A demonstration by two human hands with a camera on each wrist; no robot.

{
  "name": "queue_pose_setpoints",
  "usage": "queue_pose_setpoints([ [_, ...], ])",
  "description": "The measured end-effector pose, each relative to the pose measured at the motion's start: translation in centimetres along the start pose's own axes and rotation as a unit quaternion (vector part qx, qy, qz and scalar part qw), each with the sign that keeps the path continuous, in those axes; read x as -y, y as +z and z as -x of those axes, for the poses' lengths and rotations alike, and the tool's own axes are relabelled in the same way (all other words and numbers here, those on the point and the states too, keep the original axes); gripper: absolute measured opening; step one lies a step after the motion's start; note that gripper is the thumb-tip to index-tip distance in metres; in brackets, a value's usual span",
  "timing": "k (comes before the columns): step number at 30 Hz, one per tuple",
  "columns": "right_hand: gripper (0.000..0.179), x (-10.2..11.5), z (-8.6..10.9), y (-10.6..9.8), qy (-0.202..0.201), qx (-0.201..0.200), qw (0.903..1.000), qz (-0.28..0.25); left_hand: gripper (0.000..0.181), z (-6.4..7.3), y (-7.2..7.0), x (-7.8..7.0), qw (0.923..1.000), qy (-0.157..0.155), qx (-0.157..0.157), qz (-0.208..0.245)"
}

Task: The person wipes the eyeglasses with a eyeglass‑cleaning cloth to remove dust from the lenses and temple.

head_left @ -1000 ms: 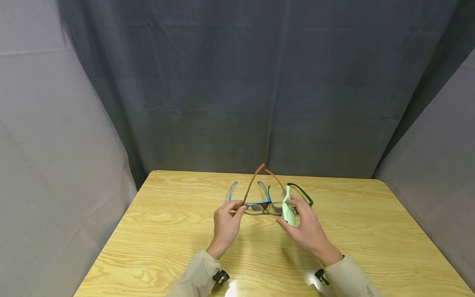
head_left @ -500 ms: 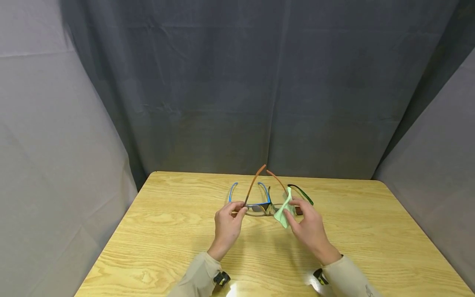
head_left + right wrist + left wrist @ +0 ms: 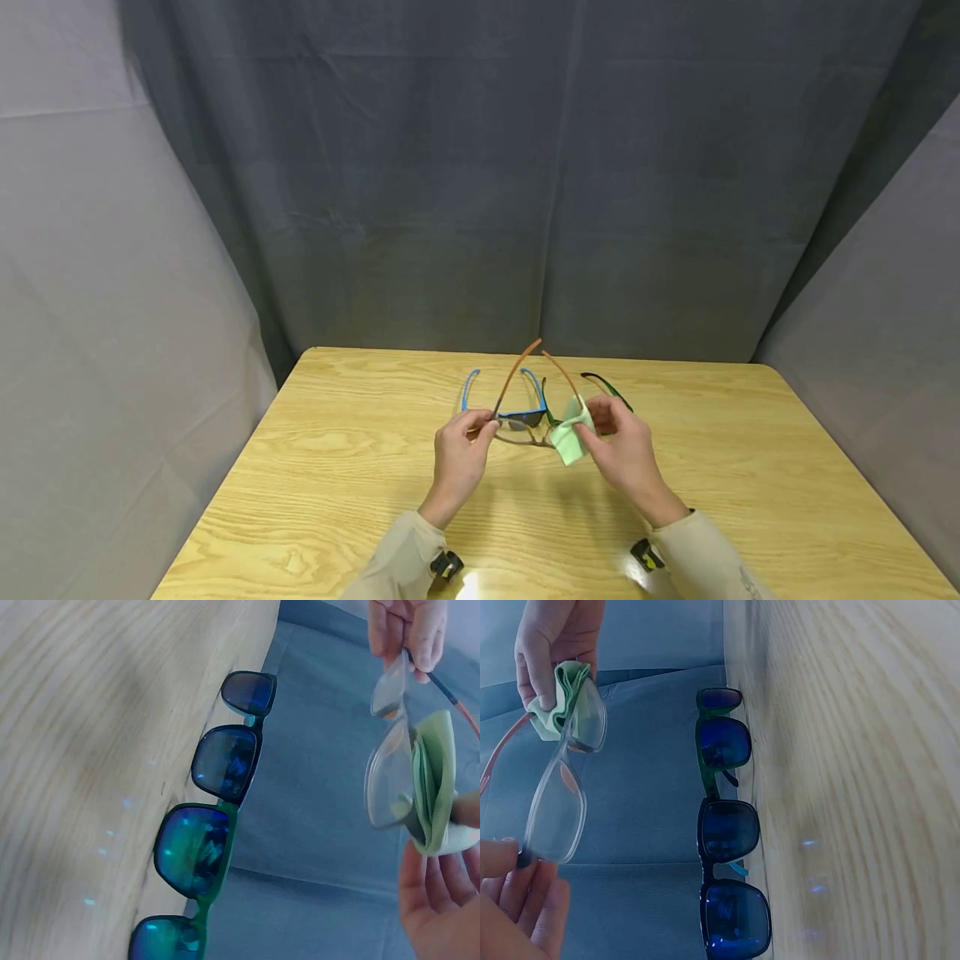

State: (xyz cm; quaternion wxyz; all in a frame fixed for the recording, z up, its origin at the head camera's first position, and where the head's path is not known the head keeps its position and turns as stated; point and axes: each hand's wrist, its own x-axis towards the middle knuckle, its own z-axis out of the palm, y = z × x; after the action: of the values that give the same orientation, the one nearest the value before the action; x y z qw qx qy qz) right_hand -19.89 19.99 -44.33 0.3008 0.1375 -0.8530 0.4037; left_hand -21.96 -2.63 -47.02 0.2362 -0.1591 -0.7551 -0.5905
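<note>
My left hand [image 3: 460,457] pinches a pair of clear-lensed eyeglasses [image 3: 517,441] at the left hinge, above the table. Their orange-brown temples stand unfolded and point away from me. In my right hand [image 3: 626,454] a light green cloth [image 3: 570,442] is pinched around the right lens area. The right wrist view shows the folded cloth [image 3: 433,780] lying against the inner side of that lens, with the thumb on it. From the left wrist view, the cloth [image 3: 562,701] covers the outer end of the frame, hiding the right hinge.
Behind the eyeglasses, blue-and-black sunglasses [image 3: 525,417] rest on the wooden table [image 3: 337,467]. Beside them on the right are green-framed sunglasses [image 3: 193,847], partly hidden by my right hand in the head view. A dark curtain [image 3: 420,208] hangs at the table's far edge.
The cloth has turned from upright beside the right lens to lying around it, and my right fingers have shifted over it. The eyeglasses have come slightly lower and nearer; the left hand keeps its hold.
</note>
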Motion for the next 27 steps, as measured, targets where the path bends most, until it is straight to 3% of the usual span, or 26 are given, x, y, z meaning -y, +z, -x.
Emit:
queue_pose_setpoints([
  [5, 0.032, -0.13, 0.04, 0.2, 0.037, 0.009, 0.9987, -0.034, 0.008, -0.06, -0.27, 0.26, 0.9999, -0.005, 0.009, -0.001],
  [13, 0.029, -0.15, 0.2, 0.23, 0.055, 0.025, 0.9971, -0.046, 0.01, 0.03, -0.47, 0.47, 0.9998, -0.011, 0.014, 0.005],
  [22, 0.032, -0.17, 0.24, 0.15, -0.026, 0.0, 0.9995, 0.016, 0.012, 0.33, -0.43, 0.63, 0.9966, 0.047, 0.031, -0.06],
  [27, 0.032, -0.24, 0.24, 0.09, -0.035, -0.003, 0.9986, 0.039, 0.011, 0.51, -0.45, 0.52, 0.9947, 0.054, 0.045, -0.075],
])
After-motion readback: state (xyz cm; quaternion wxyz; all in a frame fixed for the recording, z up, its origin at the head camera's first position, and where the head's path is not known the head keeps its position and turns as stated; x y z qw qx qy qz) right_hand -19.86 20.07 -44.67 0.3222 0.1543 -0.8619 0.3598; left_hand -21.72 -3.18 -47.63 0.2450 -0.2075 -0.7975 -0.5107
